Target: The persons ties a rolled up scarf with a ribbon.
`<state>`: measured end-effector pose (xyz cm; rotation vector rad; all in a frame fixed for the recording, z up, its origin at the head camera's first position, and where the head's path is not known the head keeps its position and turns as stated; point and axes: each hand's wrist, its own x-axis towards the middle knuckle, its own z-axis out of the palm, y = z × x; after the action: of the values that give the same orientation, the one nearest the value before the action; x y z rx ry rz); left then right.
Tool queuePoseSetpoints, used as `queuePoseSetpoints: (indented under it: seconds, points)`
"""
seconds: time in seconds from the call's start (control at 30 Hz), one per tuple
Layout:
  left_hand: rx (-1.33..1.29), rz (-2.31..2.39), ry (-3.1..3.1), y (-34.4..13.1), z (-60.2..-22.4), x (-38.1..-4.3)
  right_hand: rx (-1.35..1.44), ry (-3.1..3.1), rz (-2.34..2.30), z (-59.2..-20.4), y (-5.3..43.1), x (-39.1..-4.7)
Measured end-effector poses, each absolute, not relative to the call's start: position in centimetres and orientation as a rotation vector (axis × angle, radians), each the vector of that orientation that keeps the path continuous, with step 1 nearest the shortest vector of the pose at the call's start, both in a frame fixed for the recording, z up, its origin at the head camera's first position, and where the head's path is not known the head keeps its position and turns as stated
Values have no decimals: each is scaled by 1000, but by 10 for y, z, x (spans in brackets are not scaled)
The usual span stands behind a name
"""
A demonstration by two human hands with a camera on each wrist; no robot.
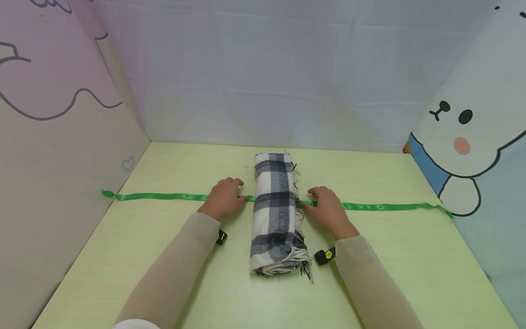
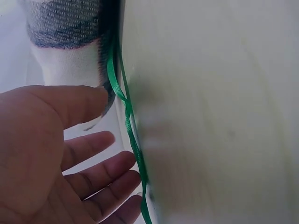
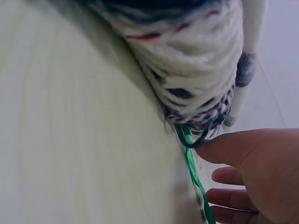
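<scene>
On one pale table [image 1: 431,256], we see one folded plaid scarf [image 1: 273,205] at the frame's middle. The left hand [image 1: 223,198] and right hand [image 1: 328,210], two in all, flank it, thumbs parted from relaxed fingers. One green ribbon [image 1: 382,207] runs under the scarf, partly hidden by both hands.

Cloth [image 1: 273,205] – grey and white plaid, ribbon [image 1: 382,207] – green, pale yellow table [image 1: 185,164]

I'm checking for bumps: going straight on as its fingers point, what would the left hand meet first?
The left hand would probably meet the rolled checked cloth first, though depth is unclear.
</scene>
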<state>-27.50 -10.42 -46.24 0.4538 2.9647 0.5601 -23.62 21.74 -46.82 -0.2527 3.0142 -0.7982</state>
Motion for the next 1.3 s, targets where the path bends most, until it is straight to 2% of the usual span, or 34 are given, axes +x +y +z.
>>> queuePoseSetpoints:
  seconds: [0.5, 0.87, 1.3]
  points:
    - [423, 651, 2787, -112, -466, -283, -231, 2858, -815, -469, 230, -245]
    - [533, 680, 2850, -116, -454, -280, -279, 2799, -831, -461, 235, -248]
    - [575, 439, 2860, -117, -456, -282, -286, 2941, -637, -453, 234, -248]
